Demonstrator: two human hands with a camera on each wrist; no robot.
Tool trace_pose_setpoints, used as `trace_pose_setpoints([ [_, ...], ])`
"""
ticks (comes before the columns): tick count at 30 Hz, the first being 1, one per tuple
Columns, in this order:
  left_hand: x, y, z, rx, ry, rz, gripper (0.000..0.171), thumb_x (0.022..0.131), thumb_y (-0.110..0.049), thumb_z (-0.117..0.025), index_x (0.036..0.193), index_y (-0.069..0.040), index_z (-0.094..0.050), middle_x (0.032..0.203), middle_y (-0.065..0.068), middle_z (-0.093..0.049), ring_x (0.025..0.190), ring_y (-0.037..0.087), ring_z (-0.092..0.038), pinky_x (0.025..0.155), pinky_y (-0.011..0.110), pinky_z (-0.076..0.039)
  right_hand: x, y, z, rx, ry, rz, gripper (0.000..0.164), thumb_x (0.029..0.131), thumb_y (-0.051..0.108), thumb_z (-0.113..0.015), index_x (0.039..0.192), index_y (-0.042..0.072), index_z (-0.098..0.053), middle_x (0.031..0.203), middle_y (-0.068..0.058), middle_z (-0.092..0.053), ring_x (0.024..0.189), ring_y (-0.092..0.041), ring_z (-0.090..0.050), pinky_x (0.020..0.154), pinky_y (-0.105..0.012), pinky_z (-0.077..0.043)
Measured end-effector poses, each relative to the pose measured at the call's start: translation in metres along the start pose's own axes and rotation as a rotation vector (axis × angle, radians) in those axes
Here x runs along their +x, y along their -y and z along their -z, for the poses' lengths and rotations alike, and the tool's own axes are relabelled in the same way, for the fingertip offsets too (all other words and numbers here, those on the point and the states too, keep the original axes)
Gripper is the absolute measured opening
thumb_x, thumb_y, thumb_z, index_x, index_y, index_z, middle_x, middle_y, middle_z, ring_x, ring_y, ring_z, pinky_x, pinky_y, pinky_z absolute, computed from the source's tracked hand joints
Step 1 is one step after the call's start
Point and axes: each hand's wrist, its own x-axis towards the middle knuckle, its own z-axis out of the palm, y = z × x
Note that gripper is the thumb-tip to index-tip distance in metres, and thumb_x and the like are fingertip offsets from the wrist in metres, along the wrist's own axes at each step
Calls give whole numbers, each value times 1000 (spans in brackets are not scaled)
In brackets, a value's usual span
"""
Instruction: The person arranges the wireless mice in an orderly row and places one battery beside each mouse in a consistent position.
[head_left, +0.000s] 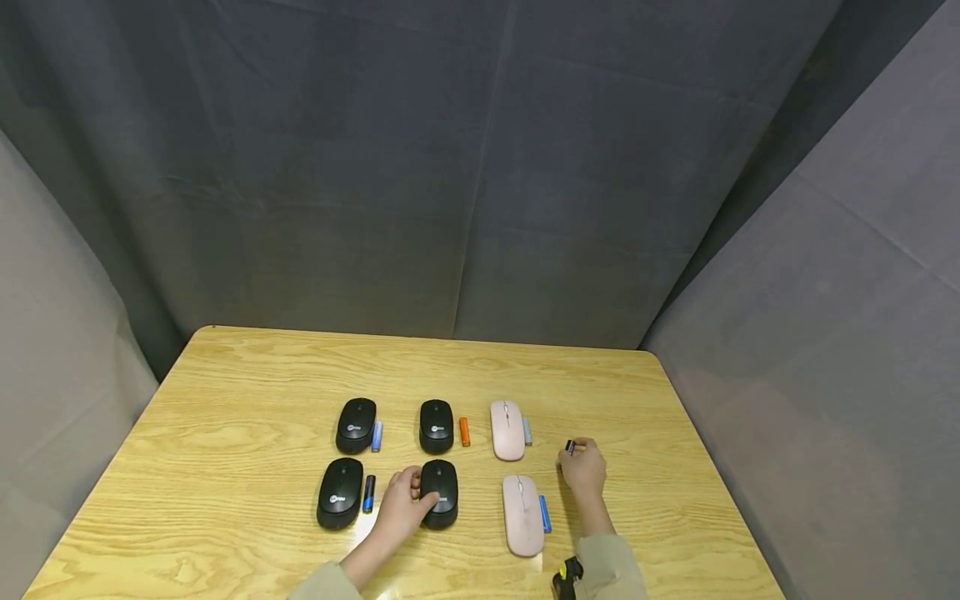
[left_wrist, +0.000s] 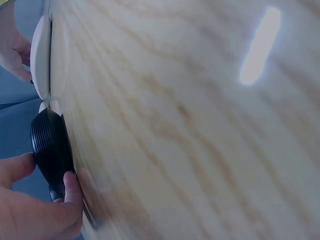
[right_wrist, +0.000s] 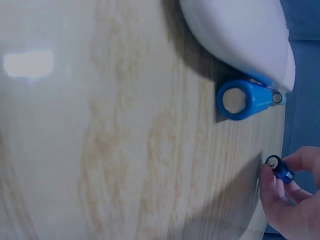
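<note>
My left hand grips a black computer mouse in the front row, thumb over its top and fingers at its left side. In the left wrist view that mouse sits at the tabletop between thumb and fingers. Off to the right, my right hand pinches a dark battery between thumb and fingertips. The right wrist view shows this battery as blue and black, one end facing the camera. Nearest to that hand are a pink mouse and a blue battery lying along its right side.
Behind stand two black mice and another pink mouse. Beside them lie a light blue battery, an orange battery and a grey-blue battery. Front left are a black mouse and a dark blue battery.
</note>
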Motion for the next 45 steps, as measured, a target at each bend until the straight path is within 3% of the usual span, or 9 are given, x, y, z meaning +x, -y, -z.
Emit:
trace_pose_setpoints([
  [4,0,0,0,4,-2,-6,46,75,-7,-69,113,13,-51,88,10,-46,77,18,-45,65,25,-39,-1,4,-1,121,-41,52,35,83,5,-56,115,-8,-52,84,-21,-61,68,-25,-61,51,-25,-46],
  [9,0,1,0,5,-6,-16,45,75,-6,-69,112,13,-51,88,10,-46,77,18,-45,65,25,-39,-4,17,-3,299,-71,130,34,81,-2,-57,115,-5,-53,85,-16,-55,64,-11,-56,47,-14,-43],
  [17,0,1,0,4,-9,-14,45,75,-6,-69,112,13,-51,88,10,-46,77,18,-45,65,25,-39,-17,43,-8,452,-54,215,33,80,-6,-58,113,1,-54,93,-17,-56,75,-16,-59,57,-15,-48],
  [30,0,2,-1,4,-13,-19,44,75,-6,-69,111,12,-52,88,10,-47,76,18,-45,64,24,-39,-47,67,-18,514,68,349,35,81,-8,-60,115,-3,-53,95,-20,-56,80,-25,-57,62,-15,-49],
  [36,-1,1,-1,2,-14,-23,43,75,-5,-68,111,12,-52,88,10,-46,76,17,-45,64,24,-39,-63,70,-27,485,138,366,32,79,-10,-60,109,-1,-55,91,-17,-56,76,-22,-57,60,-17,-50],
  [45,-1,1,-1,3,-16,-21,42,75,-5,-68,111,11,-53,87,10,-47,76,18,-45,64,24,-38,-78,64,-42,351,227,378,32,77,-8,-60,107,2,-57,85,-11,-55,72,-19,-56,58,-19,-50],
])
